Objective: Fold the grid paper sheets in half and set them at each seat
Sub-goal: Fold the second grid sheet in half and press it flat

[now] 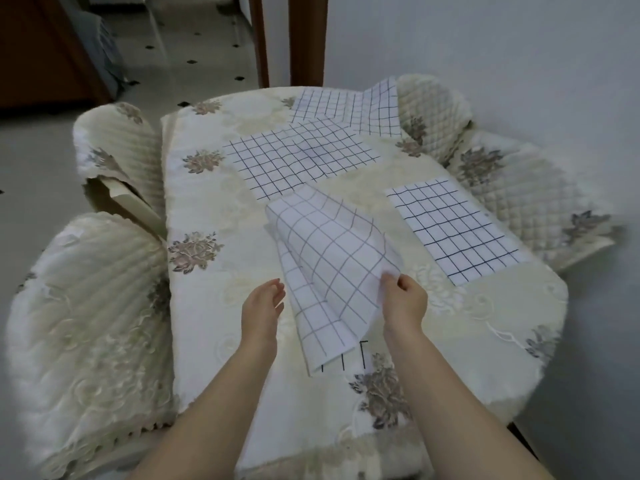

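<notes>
A grid paper sheet (329, 268) arches over itself above the cream floral tablecloth (214, 306), half bent over. My right hand (403, 299) pinches its upper edge at the right. My left hand (265, 306) hovers with fingers apart just left of the sheet, touching nothing that I can tell. A folded grid sheet (453, 226) lies flat at the right side of the table. Another grid sheet (298, 157) lies flat further back, and a third (349, 105) rests at the far edge, its right end curling up against a chair.
Quilted cream chair covers ring the table: two at the left (90, 323) (117, 147), one at the back right (433, 102), one at the right (540, 202). Dark wooden posts (306, 39) stand behind. A white wall is on the right, tiled floor at the left.
</notes>
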